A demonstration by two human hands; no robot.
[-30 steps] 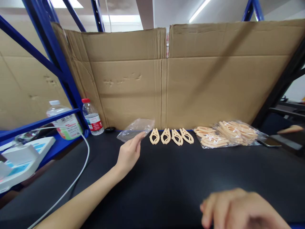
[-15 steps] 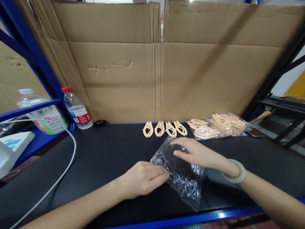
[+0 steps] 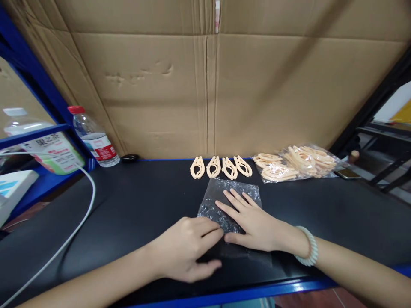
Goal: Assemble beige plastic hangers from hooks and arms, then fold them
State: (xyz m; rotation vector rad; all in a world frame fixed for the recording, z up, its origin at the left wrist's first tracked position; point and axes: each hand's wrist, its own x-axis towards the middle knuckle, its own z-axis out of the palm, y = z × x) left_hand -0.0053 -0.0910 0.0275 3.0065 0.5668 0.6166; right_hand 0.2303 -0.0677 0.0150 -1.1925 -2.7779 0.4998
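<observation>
Prob. smoothing bag [image 3: 210, 196]: R hand [image 3: 258, 226] splayed atop, holding nil; L hand [image 3: 188, 248] half-curled at bag's edge, grip unclear; next needs edge pinch.

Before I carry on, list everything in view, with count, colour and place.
folded hangers: four loose, beige, row at table's back
bagged hangers: uncountable, beige, right of row
flat bag: one, clear, under hands
red-capped bottle: one, clear, back left
white-capped bottle: one, clear, far left
small object: one, black, by red-capped bottle
cable: one, white, left
power strip: apparently one, white, left edge
phone-like object: one, dark, right
cardboard: count unclear, brown, behind table
table: one, black, centre
frame: one, blue, left
bracelet: one, pale green, right wrist
left hand: one, bare, bag's near left
right hand: one, bare, spread over bag
</observation>
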